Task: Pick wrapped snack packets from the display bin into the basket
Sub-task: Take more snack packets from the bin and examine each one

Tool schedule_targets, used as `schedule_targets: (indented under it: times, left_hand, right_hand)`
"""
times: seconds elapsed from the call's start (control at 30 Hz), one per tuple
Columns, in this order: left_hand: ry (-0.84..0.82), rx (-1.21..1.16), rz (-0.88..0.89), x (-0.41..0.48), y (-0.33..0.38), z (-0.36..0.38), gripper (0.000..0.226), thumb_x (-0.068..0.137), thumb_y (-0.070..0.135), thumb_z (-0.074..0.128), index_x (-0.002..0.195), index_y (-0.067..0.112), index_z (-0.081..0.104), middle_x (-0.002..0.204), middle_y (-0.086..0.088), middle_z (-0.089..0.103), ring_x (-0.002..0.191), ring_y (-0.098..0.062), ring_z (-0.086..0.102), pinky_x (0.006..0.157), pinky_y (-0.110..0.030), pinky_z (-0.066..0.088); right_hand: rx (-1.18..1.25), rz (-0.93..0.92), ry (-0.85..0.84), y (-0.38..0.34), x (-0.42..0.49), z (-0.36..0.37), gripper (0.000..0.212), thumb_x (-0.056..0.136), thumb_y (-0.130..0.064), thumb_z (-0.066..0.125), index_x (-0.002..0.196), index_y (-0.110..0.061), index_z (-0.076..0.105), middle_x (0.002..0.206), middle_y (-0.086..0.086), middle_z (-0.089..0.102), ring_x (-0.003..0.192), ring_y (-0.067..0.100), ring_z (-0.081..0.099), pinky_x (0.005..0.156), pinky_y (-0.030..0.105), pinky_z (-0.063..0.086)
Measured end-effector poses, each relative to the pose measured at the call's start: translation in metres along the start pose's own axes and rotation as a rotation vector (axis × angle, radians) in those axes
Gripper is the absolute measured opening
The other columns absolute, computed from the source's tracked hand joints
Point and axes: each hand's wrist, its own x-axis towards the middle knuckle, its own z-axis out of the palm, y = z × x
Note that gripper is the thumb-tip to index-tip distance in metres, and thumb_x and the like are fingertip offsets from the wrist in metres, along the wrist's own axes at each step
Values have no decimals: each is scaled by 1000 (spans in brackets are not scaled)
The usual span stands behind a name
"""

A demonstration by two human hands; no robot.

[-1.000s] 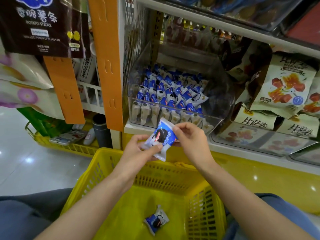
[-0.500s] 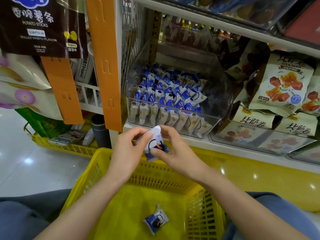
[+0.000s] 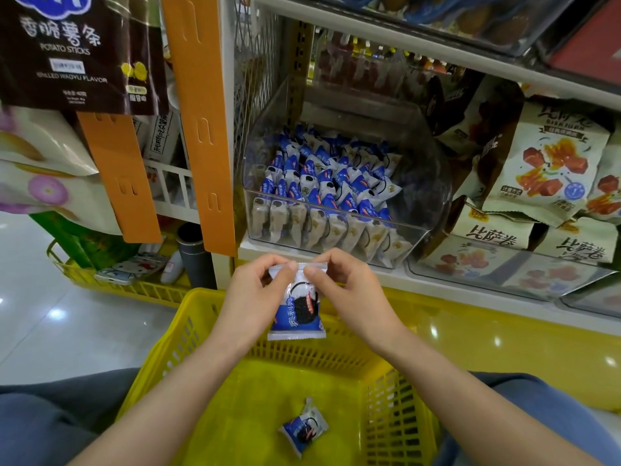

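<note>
Two hands, one packet, held up over the basket!

Closest in, the yellow basket [image 3: 336, 361] sits low in front of the person, and a loose packet [image 3: 304, 428] in blue and white lies tilted on its floor. Just above the basket's far rim, the left hand [image 3: 253, 294] and right hand [image 3: 349, 290] meet. Each grip is clamped on the top seam of the held packet [image 3: 297, 307], thumbs side by side, and the packet hangs upright with its print facing us. Behind the hands, on the white shelf [image 3: 255, 252], stands the clear display bin [image 3: 420, 183], packed with rows of matching packets [image 3: 322, 183]. Pale snack bags [image 3: 551, 163] are stacked to its right and an orange strip [image 3: 198, 129] hangs to its left. Top left hangs a dark potato sticks bag [image 3: 77, 48].
</note>
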Motion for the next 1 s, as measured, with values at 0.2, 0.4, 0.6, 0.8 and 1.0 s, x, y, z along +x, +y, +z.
schedule_targets:
  times: [0.2, 0.4, 0.6, 0.8, 1.0]
  left_hand:
    - [-50, -18, -64, 0, 1, -1, 21, 91, 18, 56, 71, 20, 62, 59, 8, 66, 58, 0, 64, 47, -13, 46]
    - [36, -26, -49, 3, -1, -1, 9, 85, 16, 64, 88, 21, 58, 86, 0, 65, 79, -8, 63, 69, -19, 51]
    - [-6, -18, -221, 3, 0, -5, 27, 96, 25, 47, 77, 15, 64, 69, -1, 67, 68, -17, 63, 62, -23, 53]
    - [-137, -454, -396, 4, 7, -5, 43, 94, 44, 36, 102, 12, 64, 83, -5, 74, 75, -17, 70, 65, -25, 55]
    - [-25, -431, -241, 3, 15, -9, 22, 91, 20, 54, 107, 13, 66, 103, -6, 72, 94, -16, 66, 79, -31, 54]
  right_hand:
    - [-404, -297, 58, -3, -5, -3, 10, 88, -26, 60, 85, -16, 61, 78, -8, 57, 71, 9, 55, 64, 34, 50]
    - [-379, -269, 180, -4, -3, -6, 7, 88, -29, 58, 86, -23, 61, 77, -14, 60, 74, 3, 57, 63, 24, 51]
    - [-175, -243, 342, -7, 0, -14, 6, 88, -21, 61, 90, -26, 59, 85, -13, 61, 82, 0, 59, 71, 12, 48]
    - [-279, -409, 179, -8, -4, -13, 5, 82, -9, 66, 86, -13, 68, 99, -6, 58, 97, 2, 54, 85, 15, 45]
    - [-428, -440, 24, -10, -6, -10, 21, 88, -27, 56, 100, -14, 67, 109, 0, 57, 105, 3, 48, 91, 12, 37]
